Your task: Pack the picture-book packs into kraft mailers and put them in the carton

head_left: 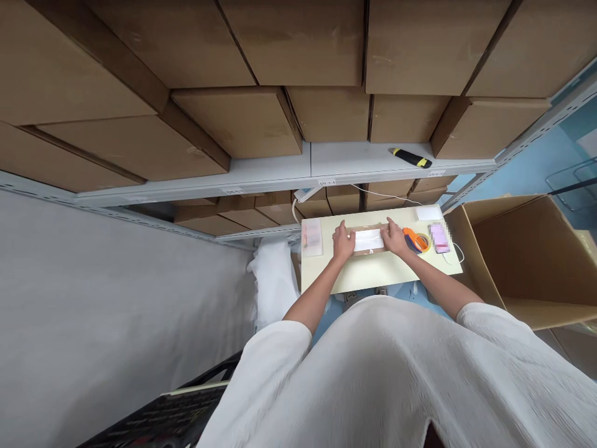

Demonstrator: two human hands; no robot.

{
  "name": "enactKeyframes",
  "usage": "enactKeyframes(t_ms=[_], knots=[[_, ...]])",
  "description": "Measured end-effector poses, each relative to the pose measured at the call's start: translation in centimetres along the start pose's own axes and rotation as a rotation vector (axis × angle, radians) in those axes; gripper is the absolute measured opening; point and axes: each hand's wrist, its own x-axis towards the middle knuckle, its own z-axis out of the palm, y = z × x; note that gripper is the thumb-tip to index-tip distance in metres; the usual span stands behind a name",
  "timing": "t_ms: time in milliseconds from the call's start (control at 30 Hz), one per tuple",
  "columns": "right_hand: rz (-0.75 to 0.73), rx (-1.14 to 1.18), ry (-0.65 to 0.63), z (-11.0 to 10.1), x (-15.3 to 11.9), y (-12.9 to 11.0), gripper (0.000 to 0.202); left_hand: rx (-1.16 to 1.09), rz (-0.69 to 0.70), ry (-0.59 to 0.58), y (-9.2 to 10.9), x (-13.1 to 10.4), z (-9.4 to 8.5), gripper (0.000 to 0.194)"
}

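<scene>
A small brown package [362, 251] with a shiny white label [368, 239] on its top is at the middle of the pale yellow table [364, 279]. My left hand [343, 241] grips its left end, the thumb on the top near the label. At the right end, my right hand [394, 237] holds it the same way. Just right of my right hand lies an orange tape dispenser [411, 239] with a yellow tape roll [423, 242]. The undersides of both hands are hidden.
On the table are a clear case [312, 237], a phone [439, 238] and a white pad [428, 213]. A cutter [410, 157] lies on the grey shelf [345, 163] among cardboard boxes. An open carton [536, 255] stands right; white wrapping [274, 280] hangs left.
</scene>
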Motion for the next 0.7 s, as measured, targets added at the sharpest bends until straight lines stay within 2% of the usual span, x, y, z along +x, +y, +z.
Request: enactKeyframes(t_ms=[133, 267, 367, 467, 567, 700], knots=[[-0.057, 0.093, 0.193, 0.6, -0.4, 0.6, 0.075, -0.080, 0.071, 0.146, 0.0, -0.9, 0.0, 0.073], [-0.032, 0.317, 0.279, 3.7, -1.1, 2.2, 0.072, -0.176, 0.028, 0.158, -2.2, -2.3, 1.8, 0.083], [0.016, 0.419, 0.213, 6.4, -1.9, 3.8, 0.070, -0.200, -0.057, 0.096, -4.4, -3.3, 3.3, 0.086], [0.105, 0.433, 0.108, 7.7, -1.9, 4.9, 0.068, -0.233, -0.125, 0.031, -5.7, -3.3, 4.1, 0.088], [0.168, 0.477, 0.070, 7.1, -0.5, 5.2, 0.071, -0.265, -0.162, 0.026, -5.6, -1.8, 4.0, 0.092], [0.189, 0.612, 0.006, 5.4, 2.0, 4.5, 0.082, -0.318, -0.251, 0.017, -4.3, 0.8, 3.5, 0.095]])
